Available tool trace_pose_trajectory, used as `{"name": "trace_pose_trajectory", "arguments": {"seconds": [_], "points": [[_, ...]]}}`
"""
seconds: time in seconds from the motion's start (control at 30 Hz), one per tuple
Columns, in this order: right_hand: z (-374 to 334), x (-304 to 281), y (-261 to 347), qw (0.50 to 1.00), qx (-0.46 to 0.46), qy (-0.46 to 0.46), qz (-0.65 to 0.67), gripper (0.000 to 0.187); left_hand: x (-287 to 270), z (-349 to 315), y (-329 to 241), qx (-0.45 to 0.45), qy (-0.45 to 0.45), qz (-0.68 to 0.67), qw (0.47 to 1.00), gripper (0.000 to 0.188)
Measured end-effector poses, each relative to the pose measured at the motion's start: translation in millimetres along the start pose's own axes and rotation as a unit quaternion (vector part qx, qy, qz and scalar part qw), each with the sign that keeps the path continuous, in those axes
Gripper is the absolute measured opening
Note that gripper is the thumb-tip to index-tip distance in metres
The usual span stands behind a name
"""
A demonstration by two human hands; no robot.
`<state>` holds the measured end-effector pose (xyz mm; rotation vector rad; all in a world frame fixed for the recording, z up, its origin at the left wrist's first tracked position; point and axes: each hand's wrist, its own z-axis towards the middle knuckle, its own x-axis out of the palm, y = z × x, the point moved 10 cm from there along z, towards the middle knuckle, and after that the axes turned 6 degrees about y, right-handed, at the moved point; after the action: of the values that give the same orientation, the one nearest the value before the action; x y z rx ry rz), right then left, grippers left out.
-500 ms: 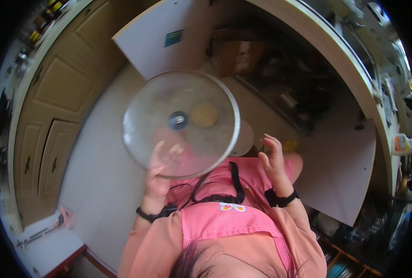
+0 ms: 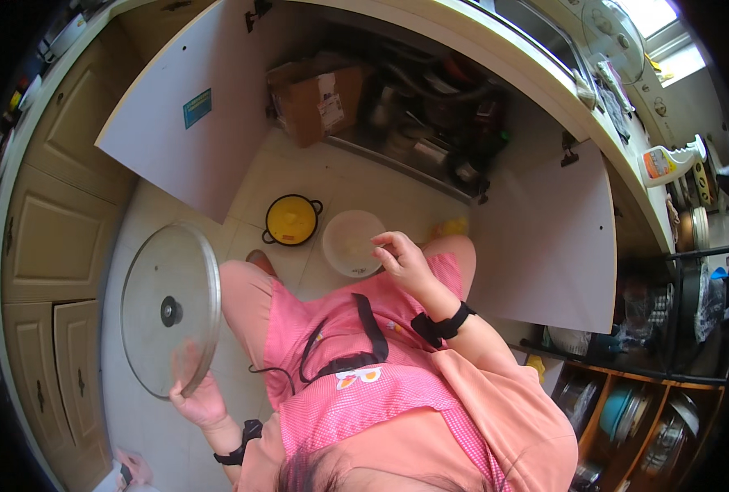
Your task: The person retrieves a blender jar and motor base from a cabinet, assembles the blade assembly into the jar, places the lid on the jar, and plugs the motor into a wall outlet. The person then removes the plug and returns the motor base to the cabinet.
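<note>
My left hand [image 2: 200, 400] grips the lower rim of a large round glass pot lid [image 2: 147, 279], which has a metal edge and a dark knob. Some of the fingers show through the glass. The lid stands tilted over the floor to my left. My right hand [image 2: 407, 261] hovers above my lap, near a white bowl [image 2: 353, 221] on the floor. Its fingers are loosely bent and apart from the thumb, with nothing between them. Left of the bowl, on the floor, sits a small pot with black handles and a yellow top [image 2: 292, 220].
Two white cabinet doors [image 2: 192, 107] [image 2: 545, 246] stand open ahead of me. Inside the cabinet are a cardboard box [image 2: 319, 107] and dark clutter. A spray bottle [image 2: 669, 162] stands on the right counter. Lower right, a wooden rack [image 2: 598, 418] holds dishes.
The glass lid has swung left and tilted up in my left hand, uncovering the yellow-topped pot and the white bowl. My view has turned, and my right hand appears further left.
</note>
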<state>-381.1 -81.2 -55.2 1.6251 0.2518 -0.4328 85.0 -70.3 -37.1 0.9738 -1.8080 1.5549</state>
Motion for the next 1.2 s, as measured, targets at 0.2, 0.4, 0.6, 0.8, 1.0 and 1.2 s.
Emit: {"name": "trace_pose_trajectory", "arguments": {"seconds": [0.2, 0.4, 0.6, 0.8, 1.0, 1.2], "points": [[-3.6, -6.1, -6.8, 1.0, 0.017, -0.022, 0.005, 0.021, -44.6, 4.2, -6.1, 0.011, -0.077, -0.093, 0.993, 0.062], [-5.1, -1.7, -16.2, 0.997, 0.059, -0.003, 0.048, 0.018, -89.5, -4.1, 4.7, 0.004, -0.165, -0.195, 0.967, 0.052], [2.7, 5.0, -18.1, 0.997, 0.056, 0.013, 0.042, 0.015, -108.9, -14.7, 8.2, 0.008, -0.21, -0.212, 0.954, 0.047], [14.3, 13.5, -12.9, 1.0, 0.012, 0.016, 0.003, 0.012, -143.2, -27.4, -5.0, 0.052, -0.28, -0.139, 0.949, 0.042], [22.7, 39.3, -22.4, 0.993, 0.018, 0.091, 0.075, 0.015, -157.9, -76.0, -19.6, 0.12, -0.301, -0.225, 0.919, 0.033], [37.5, 51.0, -34.7, 0.984, 0.023, 0.165, 0.07, 0.015, -174.6, -130.9, -19.0, 0.169, -0.335, -0.243, 0.894, 0.028]]}}
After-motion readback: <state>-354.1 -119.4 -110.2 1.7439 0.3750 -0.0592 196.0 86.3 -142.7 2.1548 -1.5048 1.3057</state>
